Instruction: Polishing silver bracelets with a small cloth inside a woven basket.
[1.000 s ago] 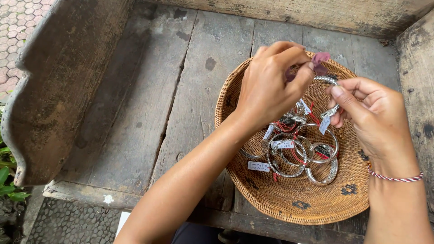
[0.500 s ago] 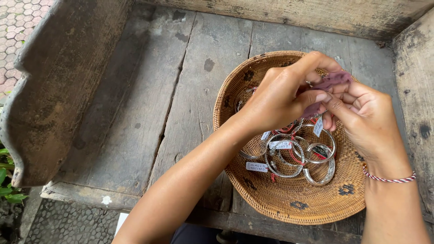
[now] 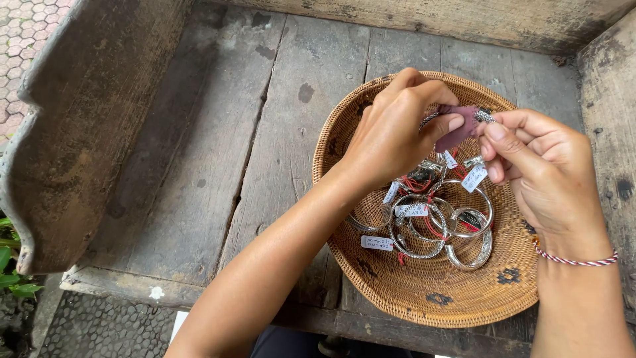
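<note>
A round woven basket (image 3: 397, 292) sits on a weathered wooden bench and holds several silver bangles (image 3: 437, 229) with white paper tags on red string. Over the basket, my left hand (image 3: 394, 136) pinches a small purple cloth (image 3: 458, 131) between thumb and fingers. My right hand (image 3: 540, 169) grips a silver bangle (image 3: 483, 117) at its end, touching the cloth. A white tag (image 3: 474, 178) hangs below this bangle. A red-and-white cord bracelet circles my right wrist.
The grey plank bench seat (image 3: 199, 166) stretches left of the basket. A carved wooden armrest (image 3: 73, 132) rises at the left, a backrest board (image 3: 464, 16) along the top, another side wall (image 3: 609, 99) at the right. Patterned paving and green leaves (image 3: 13, 265) show bottom left.
Both hands have drawn closer together over the basket. The purple cloth, held higher a second ago, now sits against the bangle in my right hand.
</note>
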